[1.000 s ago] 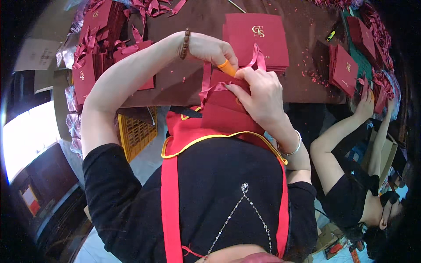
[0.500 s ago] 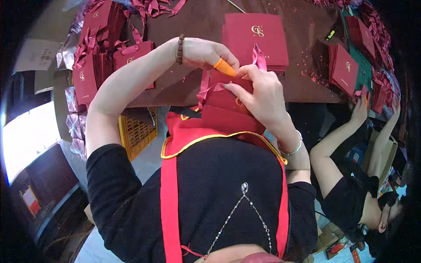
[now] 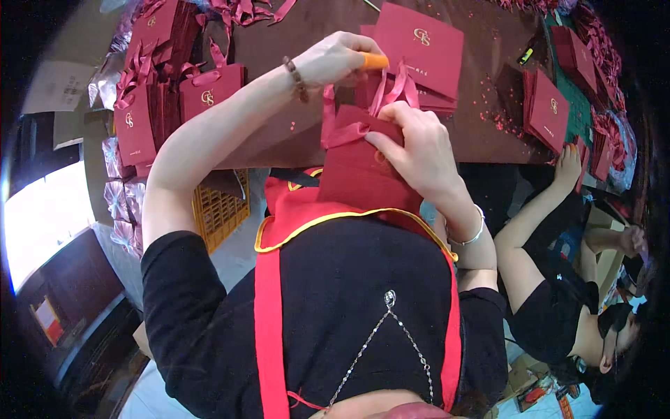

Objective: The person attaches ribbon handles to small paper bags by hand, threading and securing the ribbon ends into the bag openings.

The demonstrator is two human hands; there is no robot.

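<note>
A dark red paper gift bag (image 3: 364,174) lies flat against my apron at the table's near edge. My right hand (image 3: 420,146) grips its upper right side, thumb on the front beside a pink ribbon (image 3: 349,134) that crosses the bag near its top. Above the bag, my left hand (image 3: 338,61) is closed, an orange finger cot (image 3: 375,61) on one finger. A pink ribbon strand (image 3: 379,94) runs from its fingertips down to the bag's top. Just behind is a stack of red bags (image 3: 422,52), the top one askew; more ribbon loops overlap its front edge.
Upright red bags with ribbons (image 3: 213,91) crowd the table's left. More bags (image 3: 548,108) stand at the right, where a co-worker's hand (image 3: 569,167) reaches in. Red scraps (image 3: 499,119) dot the brown tabletop (image 3: 272,133). A yellow crate (image 3: 222,213) sits below left.
My left hand has moved up and away from the bag, drawing ribbon upward. My right hand stays on the bag. The stack's top bag has turned and shifted. One co-worker's hand has withdrawn from the bags.
</note>
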